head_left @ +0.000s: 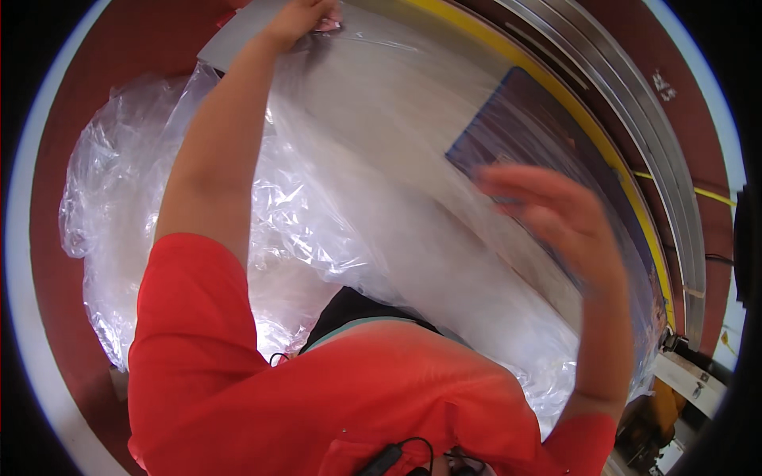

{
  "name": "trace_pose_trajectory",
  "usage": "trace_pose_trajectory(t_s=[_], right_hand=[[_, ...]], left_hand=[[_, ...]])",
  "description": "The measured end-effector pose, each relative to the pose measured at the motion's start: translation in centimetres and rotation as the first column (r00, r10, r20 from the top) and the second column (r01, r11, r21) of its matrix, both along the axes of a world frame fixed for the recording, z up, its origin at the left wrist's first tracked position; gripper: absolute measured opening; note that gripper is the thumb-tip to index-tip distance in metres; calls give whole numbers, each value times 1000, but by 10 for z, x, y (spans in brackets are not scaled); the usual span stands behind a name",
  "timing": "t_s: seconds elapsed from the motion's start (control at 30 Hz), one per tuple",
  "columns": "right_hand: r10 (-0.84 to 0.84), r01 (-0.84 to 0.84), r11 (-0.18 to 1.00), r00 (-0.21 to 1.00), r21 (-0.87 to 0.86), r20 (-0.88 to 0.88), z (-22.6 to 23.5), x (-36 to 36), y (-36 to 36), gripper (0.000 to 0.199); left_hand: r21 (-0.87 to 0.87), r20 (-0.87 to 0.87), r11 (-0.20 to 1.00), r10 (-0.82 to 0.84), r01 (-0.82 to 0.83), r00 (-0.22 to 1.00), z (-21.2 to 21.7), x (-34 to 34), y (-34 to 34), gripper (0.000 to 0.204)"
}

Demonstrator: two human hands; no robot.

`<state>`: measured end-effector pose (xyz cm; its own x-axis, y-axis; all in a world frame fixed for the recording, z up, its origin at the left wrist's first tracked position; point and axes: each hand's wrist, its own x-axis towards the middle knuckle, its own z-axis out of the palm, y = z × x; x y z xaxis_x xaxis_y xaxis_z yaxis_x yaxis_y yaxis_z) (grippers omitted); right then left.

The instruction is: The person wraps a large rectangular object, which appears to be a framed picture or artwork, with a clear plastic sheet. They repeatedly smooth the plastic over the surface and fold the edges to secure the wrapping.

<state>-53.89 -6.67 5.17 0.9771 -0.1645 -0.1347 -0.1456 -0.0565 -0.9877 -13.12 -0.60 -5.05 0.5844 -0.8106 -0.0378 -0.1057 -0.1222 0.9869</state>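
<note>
Large clear plastic bag, drawn over a flat blue board and slanting from upper left to lower right beside a yellow-edged metal rail. Left hand, arm stretched to the far top end, fingers closed on the bag's edge together with a grey panel corner. Right hand, blurred, fingers spread wide and gripping nothing, palm hovering at or just over the film above the board; contact impossible to tell. Loose crumpled plastic heaped at left on the red-brown floor. Step judged: sleeving or smoothing the bag along the board. Next move likely calls for a steady top grip and a flat palm sweeping the film down without tearing.
</note>
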Motion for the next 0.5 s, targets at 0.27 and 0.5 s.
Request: trace_pose_trajectory(t_s=[0.27,0.5], right_hand=[[68,15,871,986,491,-151,-67,208,77,35],[32,-130,836,982,533,188,-12,105,67,16]], left_hand=[[-45,142,996,-64,71,988,-4,-5,-18,18],[44,477,991,88,-123,874,-7,2,1,31]])
